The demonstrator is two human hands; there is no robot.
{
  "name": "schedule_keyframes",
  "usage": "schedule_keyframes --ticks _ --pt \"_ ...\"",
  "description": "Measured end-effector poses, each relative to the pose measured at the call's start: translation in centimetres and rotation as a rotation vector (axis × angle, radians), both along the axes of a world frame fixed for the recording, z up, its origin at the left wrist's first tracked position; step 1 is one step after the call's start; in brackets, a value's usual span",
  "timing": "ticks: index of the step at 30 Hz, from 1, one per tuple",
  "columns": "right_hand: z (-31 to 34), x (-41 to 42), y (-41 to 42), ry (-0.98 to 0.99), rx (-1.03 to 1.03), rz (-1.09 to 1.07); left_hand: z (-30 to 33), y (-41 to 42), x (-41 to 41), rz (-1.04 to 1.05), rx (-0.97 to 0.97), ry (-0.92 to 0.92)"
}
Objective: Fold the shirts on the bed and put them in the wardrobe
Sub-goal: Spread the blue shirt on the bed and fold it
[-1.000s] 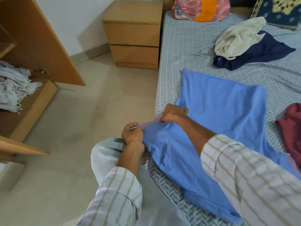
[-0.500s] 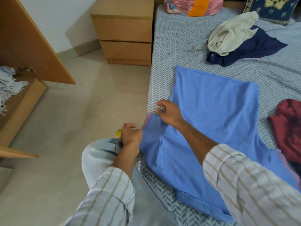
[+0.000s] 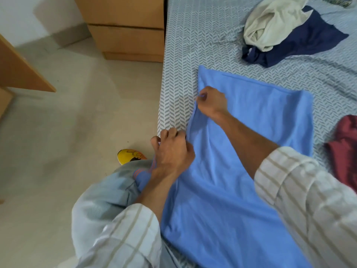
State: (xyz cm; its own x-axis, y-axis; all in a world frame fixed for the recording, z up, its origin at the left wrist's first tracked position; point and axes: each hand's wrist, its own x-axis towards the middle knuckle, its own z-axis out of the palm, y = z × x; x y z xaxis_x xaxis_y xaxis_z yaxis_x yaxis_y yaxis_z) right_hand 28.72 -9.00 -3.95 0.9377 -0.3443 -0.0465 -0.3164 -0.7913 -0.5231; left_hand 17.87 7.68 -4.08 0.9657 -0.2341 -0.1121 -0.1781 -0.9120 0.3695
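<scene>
The blue shirt (image 3: 241, 151) lies spread on the bed (image 3: 193, 45), mid-fold. Both grips are closed on its near side edge: right hand (image 3: 212, 102) pinching further up, left hand (image 3: 172, 149) lower. Next, I'd guess, that edge gets carried across.
</scene>
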Motion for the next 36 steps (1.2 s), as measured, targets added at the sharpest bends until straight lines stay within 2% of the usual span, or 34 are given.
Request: schedule_keyframes --ticks 4,8,13,18,22,24,26,28,30,32,36 --pt "-0.6 6.3 -1.0 0.058 -0.088 -0.074 -0.3 -0.8 3.0 0.060 0.007 0.139" --pt "-0.5 10.6 -1.5 0.109 -0.133 -0.128 -0.1 -1.1 3.9 0.125 -0.054 0.184" --pt "-0.5 13.7 -2.1 0.052 -0.110 -0.221 -0.6 -1.6 4.3 0.202 -0.109 0.117" --pt "-1.7 13.5 -2.5 0.034 -0.080 -0.108 -1.1 -1.8 3.7 0.190 -0.064 0.015" --pt "-1.0 8.2 -4.5 -0.147 0.050 -0.044 -1.6 -2.4 3.4 0.100 0.057 -0.130" --pt "-0.7 3.3 -7.4 -0.279 0.028 -0.066 -1.6 -3.1 3.2 0.035 0.114 -0.225" --pt "-0.7 -2.7 -12.3 -0.326 -0.050 -0.169 -1.2 -4.8 2.6 -0.046 0.128 -0.277" --pt "-0.8 -8.6 -18.1 -0.291 -0.138 -0.346 -0.8 -7.3 2.0 -0.127 0.112 -0.322" --pt "-1.5 -13.5 -23.1 -0.172 -0.181 -0.476 -0.4 -9.6 1.8 -0.194 0.091 -0.306" --pt "-1.8 -17.9 -27.8 -0.069 -0.176 -0.515 0.1 -13.4 1.4 -0.274 0.056 -0.236" --pt "-3.2 -22.1 -32.7 -0.141 -0.107 -0.341 0.7 -23.4 1.6 -0.458 -0.056 -0.098"
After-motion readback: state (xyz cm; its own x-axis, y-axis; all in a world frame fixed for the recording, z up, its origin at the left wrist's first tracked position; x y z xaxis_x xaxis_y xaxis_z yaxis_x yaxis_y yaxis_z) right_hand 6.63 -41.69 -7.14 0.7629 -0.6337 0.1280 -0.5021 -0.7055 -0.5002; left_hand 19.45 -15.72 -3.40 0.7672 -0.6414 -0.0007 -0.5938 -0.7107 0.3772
